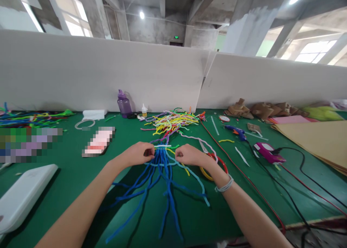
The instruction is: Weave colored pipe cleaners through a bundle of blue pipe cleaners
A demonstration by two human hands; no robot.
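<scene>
A bundle of blue pipe cleaners (pixel 164 172) hangs from a short white strip (pixel 162 146) and fans out toward me over the green table. My left hand (pixel 139 153) is pinched at the bundle's left edge; what its fingertips hold is hidden. On the other side my right hand (pixel 188 155) is also pinched, close to the ends of yellow and green pipe cleaners; I cannot make out what it grips. A light-blue pipe cleaner (pixel 195 177) passes below the right hand. Partly behind the right forearm lie scissors with red and yellow handles (pixel 225 163).
Beyond my hands lies a heap of colourful pipe cleaners (pixel 173 122). A purple bottle (pixel 124 103) stands behind, left of it. A phone (pixel 99 141) and white box (pixel 27 197) lie left. Rightward are a blue glue gun (pixel 236 132), a magenta device (pixel 268 152) and cables.
</scene>
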